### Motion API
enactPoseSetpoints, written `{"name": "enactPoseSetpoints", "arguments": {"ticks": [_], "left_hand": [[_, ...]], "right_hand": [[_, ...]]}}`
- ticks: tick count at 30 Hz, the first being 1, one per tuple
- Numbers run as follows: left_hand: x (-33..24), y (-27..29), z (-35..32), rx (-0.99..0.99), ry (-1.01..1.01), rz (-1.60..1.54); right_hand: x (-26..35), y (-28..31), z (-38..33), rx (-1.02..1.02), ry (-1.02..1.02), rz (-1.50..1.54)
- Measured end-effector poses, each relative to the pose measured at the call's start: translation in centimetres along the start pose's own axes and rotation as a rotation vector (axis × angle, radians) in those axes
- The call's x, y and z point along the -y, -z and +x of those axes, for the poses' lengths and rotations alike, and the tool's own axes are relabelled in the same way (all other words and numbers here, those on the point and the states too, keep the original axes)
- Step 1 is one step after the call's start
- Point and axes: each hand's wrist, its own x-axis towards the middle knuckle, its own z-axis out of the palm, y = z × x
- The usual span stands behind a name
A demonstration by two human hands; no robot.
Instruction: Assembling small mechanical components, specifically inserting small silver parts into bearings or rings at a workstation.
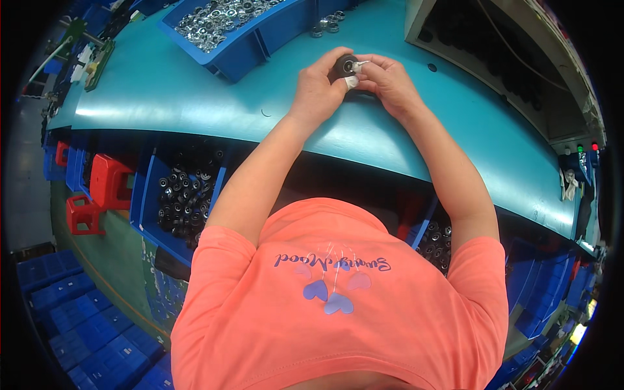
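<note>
Above the turquoise table, my left hand [317, 88] is closed round a small black wheel [345, 65] with a metal centre. Its thumb, in a white cover, presses on the lower edge of the wheel. My right hand [389, 84] meets it from the other side, thumb and fingers bent against the wheel. A white cover wraps a right fingertip near the hub. Whether the right fingers also pinch a tiny part is too small to tell.
A blue bin [237, 58] of shiny metal rings stands on the turquoise table [175, 104], with loose rings [328, 25] beside it. A metal-framed box [494, 58] stands at right. Below the table, a blue bin [153, 195] holds black wheels [185, 195]. Red stools [109, 181] are at left.
</note>
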Motion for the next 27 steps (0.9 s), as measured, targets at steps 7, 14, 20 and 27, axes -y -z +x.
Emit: {"name": "enactPoseSetpoints", "arguments": {"ticks": [7, 14, 20, 27], "left_hand": [[0.4, 0.2, 0.1, 0.042, 0.045, -0.072], [0.5, 0.5, 0.4, 0.065, 0.136, -0.298], [0.2, 0.1, 0.5, 0.035, 0.113, -0.209], [-2.4, 9.4, -5.3, -0.138, -0.056, 0.144]], "right_hand": [[0.1, 0.0, -0.2, 0.026, 0.034, -0.056], [1.2, 0.1, -0.8, 0.113, 0.022, 0.048], [1.2, 0.8, -0.7, 0.122, 0.040, -0.064], [4.9, 9.2, 0.6, -0.342, 0.139, -0.752]]}}
